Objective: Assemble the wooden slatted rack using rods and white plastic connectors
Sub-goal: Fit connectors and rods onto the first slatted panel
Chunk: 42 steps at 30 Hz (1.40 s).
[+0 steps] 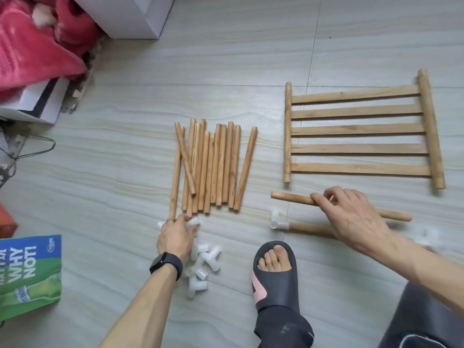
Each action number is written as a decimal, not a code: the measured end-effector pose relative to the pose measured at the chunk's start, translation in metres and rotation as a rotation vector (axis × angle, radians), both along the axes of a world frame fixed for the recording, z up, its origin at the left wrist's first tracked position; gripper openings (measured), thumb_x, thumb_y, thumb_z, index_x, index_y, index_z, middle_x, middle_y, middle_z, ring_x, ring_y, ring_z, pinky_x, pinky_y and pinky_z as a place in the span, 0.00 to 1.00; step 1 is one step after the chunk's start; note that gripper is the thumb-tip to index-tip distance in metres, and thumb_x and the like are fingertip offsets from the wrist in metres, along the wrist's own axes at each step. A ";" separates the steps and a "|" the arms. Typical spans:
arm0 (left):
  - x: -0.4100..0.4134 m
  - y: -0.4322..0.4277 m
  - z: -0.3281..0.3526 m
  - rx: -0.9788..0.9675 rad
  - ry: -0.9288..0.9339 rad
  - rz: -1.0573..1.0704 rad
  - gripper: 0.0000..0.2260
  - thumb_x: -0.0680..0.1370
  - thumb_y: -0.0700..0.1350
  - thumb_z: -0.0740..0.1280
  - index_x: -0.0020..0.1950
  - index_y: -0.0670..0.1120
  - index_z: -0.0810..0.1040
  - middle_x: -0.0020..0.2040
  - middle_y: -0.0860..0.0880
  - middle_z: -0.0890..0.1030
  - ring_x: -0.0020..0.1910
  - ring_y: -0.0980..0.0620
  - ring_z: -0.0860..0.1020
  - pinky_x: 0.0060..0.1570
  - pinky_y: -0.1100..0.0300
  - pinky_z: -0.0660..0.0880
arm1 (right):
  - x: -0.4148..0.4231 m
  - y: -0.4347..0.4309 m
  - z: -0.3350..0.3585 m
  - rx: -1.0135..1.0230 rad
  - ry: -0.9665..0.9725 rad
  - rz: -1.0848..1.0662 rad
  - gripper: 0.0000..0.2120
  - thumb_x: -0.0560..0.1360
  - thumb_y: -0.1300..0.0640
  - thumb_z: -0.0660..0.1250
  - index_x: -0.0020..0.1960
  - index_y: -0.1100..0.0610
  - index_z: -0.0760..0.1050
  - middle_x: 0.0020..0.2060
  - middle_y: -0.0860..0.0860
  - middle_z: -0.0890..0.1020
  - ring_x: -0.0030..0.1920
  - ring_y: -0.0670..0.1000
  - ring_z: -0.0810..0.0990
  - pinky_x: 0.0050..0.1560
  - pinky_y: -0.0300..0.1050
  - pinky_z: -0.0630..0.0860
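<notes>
Wooden rod (291, 198) sat gripped in my right hand (351, 217), just near of the slatted panel (359, 129) far right, my left hand (175, 237) pinching a white connector (192, 221) below the rod bundle (208, 167), and I judged squaring socket to rod-end came first.

Tiled floor (100, 172): rods (213, 167), connectors (203, 262), slatted panel (359, 129).

Rod bundle (211, 167) lay on floor (100, 197) just beyond left hand (175, 237); connector pile (203, 262) right of its wrist. Slatted panel (359, 129) lay beyond right hand (351, 217). Under right fingers, loose rod (288, 197); nearer, second rod (308, 228), connector (277, 221) on its left end. Sandalled foot (273, 272) between hands.
</notes>
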State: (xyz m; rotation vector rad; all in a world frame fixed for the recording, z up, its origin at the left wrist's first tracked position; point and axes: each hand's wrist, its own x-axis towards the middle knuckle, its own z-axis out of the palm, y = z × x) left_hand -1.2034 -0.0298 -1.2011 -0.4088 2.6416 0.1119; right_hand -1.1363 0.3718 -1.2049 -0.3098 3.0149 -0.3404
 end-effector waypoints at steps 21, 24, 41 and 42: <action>-0.045 0.240 0.017 1.539 -0.198 0.719 0.17 0.79 0.30 0.67 0.67 0.40 0.76 0.56 0.43 0.82 0.51 0.51 0.82 0.57 0.61 0.79 | 0.023 0.054 0.024 -0.414 -0.144 -0.420 0.17 0.82 0.49 0.59 0.69 0.44 0.73 0.50 0.44 0.75 0.42 0.53 0.78 0.41 0.55 0.78; -0.038 0.245 0.014 1.486 -0.201 0.685 0.14 0.80 0.33 0.67 0.65 0.36 0.77 0.53 0.43 0.82 0.49 0.51 0.83 0.58 0.59 0.79 | 0.028 0.055 0.021 -0.411 -0.150 -0.410 0.16 0.82 0.50 0.59 0.69 0.42 0.73 0.50 0.44 0.75 0.43 0.52 0.78 0.40 0.53 0.78; -0.042 0.257 0.014 1.431 -0.196 0.544 0.14 0.77 0.38 0.73 0.61 0.49 0.82 0.43 0.54 0.82 0.45 0.54 0.77 0.52 0.58 0.73 | 0.017 0.082 0.024 -0.373 -0.037 -0.363 0.16 0.80 0.52 0.63 0.67 0.46 0.78 0.49 0.44 0.77 0.41 0.50 0.77 0.38 0.46 0.75; -0.042 0.257 0.014 1.425 -0.192 0.535 0.14 0.77 0.38 0.73 0.61 0.49 0.83 0.43 0.54 0.81 0.45 0.54 0.76 0.52 0.57 0.73 | 0.017 0.082 0.024 -0.375 -0.031 -0.371 0.16 0.80 0.52 0.63 0.67 0.46 0.78 0.49 0.44 0.77 0.41 0.50 0.77 0.39 0.46 0.75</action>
